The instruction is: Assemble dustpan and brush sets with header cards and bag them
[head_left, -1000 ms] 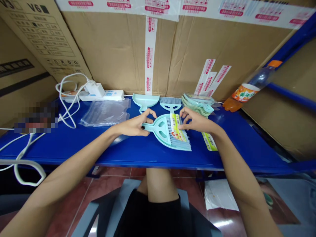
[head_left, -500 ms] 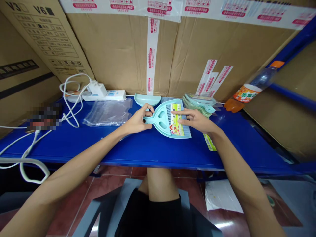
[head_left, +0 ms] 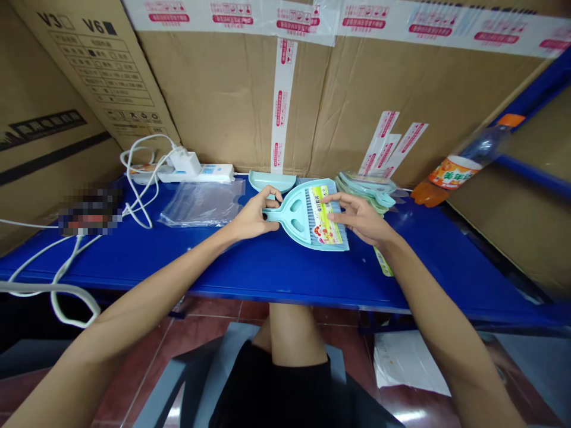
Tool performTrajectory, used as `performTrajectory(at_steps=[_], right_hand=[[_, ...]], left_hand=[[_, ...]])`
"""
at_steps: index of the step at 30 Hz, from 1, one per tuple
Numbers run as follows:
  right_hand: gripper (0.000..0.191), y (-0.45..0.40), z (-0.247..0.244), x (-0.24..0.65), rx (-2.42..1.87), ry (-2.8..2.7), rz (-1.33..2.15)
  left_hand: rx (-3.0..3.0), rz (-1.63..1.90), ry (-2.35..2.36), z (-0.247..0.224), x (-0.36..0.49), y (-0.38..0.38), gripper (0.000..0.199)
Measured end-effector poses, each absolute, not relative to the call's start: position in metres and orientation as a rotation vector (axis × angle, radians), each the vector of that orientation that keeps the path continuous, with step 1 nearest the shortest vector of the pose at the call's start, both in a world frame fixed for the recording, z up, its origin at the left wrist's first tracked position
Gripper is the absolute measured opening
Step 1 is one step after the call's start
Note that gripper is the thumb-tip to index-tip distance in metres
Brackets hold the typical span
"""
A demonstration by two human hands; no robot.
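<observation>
A light blue dustpan point(head_left: 294, 238) lies over the blue table, with a matching small brush point(head_left: 295, 215) nested in it. My left hand point(head_left: 256, 217) is closed around the handle end of the set. Across the bristles sits a yellow-green printed label card point(head_left: 327, 226). My right hand point(head_left: 359, 217) rests its outstretched fingertips on the card's right side, thumb and index finger apart. Behind the set stands another light blue dustpan point(head_left: 272, 181), partly hidden. More dustpans and brushes are stacked in a pile point(head_left: 368, 187) beyond my right hand.
Clear plastic bags point(head_left: 203, 203) lie at the left, before a white power strip point(head_left: 216, 173) with tangled cables. An orange-capped drink bottle point(head_left: 464, 163) leans at the right. Another label card point(head_left: 383, 263) lies under my right forearm. Cardboard boxes point(head_left: 223, 101) wall the table's back.
The view has shifted slightly, so everything appears a little further right. My left hand keeps its grip on the handle; my right fingertips have slid slightly along the label card.
</observation>
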State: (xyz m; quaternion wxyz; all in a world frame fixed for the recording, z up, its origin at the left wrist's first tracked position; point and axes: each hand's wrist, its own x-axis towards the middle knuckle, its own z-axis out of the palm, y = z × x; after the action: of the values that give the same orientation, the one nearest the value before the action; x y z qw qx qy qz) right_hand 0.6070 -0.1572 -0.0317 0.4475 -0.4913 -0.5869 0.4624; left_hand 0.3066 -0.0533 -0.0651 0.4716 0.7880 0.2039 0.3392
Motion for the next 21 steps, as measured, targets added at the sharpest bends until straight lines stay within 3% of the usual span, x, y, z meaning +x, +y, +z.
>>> performTrajectory(at_steps=[8,10,12,14,16,18,21], right_hand=[[0.060,-0.153,-0.030,0.610,-1.190,-1.253,1.113],[0.063,-0.151,-0.028,0.615,-1.193,-1.189,1.048],[0.065,-0.149,-0.026,0.621,-1.193,-1.140,0.976],[0.067,-0.147,-0.024,0.626,-1.196,-1.127,0.913],[0.069,-0.146,-0.023,0.629,-1.207,-1.140,0.870],[0.071,-0.146,-0.024,0.632,-1.213,-1.157,0.850],[0.070,-0.145,-0.025,0.632,-1.195,-1.151,0.861]], left_hand=[[2.131,0.879,0.433,-0.050,0.293,-0.032,0.069],[2.186,1.043,0.672,-0.044,0.279,-0.019,0.057],[2.311,1.162,1.197,-0.042,0.261,-0.005,0.050],[2.367,0.966,1.791,-0.044,0.241,0.007,0.055],[2.248,0.557,2.152,-0.049,0.223,0.017,0.061],[2.031,0.299,2.297,-0.054,0.208,0.026,0.064],[1.995,0.329,2.295,-0.057,0.192,0.034,0.065]])
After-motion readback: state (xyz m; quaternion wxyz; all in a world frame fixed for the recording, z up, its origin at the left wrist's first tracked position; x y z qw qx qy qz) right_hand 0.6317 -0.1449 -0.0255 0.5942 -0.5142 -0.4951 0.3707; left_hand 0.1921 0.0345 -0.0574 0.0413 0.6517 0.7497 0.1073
